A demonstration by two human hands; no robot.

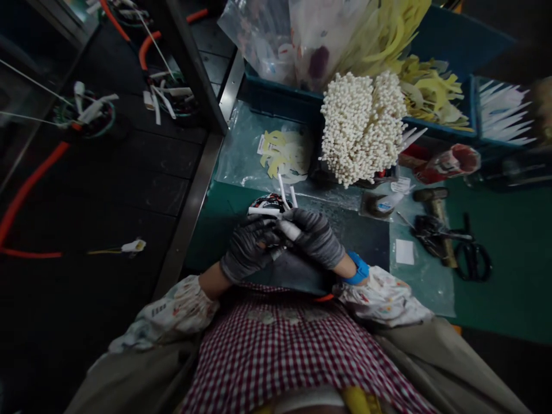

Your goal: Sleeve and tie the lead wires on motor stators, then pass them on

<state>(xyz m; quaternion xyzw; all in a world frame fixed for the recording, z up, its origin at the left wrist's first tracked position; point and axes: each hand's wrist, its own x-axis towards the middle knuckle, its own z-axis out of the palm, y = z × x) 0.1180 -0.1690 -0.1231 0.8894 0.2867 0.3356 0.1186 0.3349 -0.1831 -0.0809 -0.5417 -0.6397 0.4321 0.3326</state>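
Observation:
Both of my hands wear grey gloves and meet in front of my checked apron. My left hand (pixel 248 250) has its fingers curled at a dark wire bundle (pixel 271 201) with white tubes (pixel 264 211) sticking out of it. My right hand (pixel 317 238) is closed at the same bundle, its fingers pressed together from the right, with white wrapping on one finger. What exactly lies between the fingertips is hidden. Two more white tubes point up and away just beyond the hands.
White-tipped sticks (pixel 362 126) stand bundled behind my right hand. Yellow strips (pixel 276 152) lie on plastic. Blue bins (pixel 448 40) line the back. On the right are a hammer (pixel 440 218), scissors (pixel 473 259) and a red cup (pixel 452 164). Orange-cabled harnesses (pixel 88 115) lie left, past a metal post (pixel 194 69).

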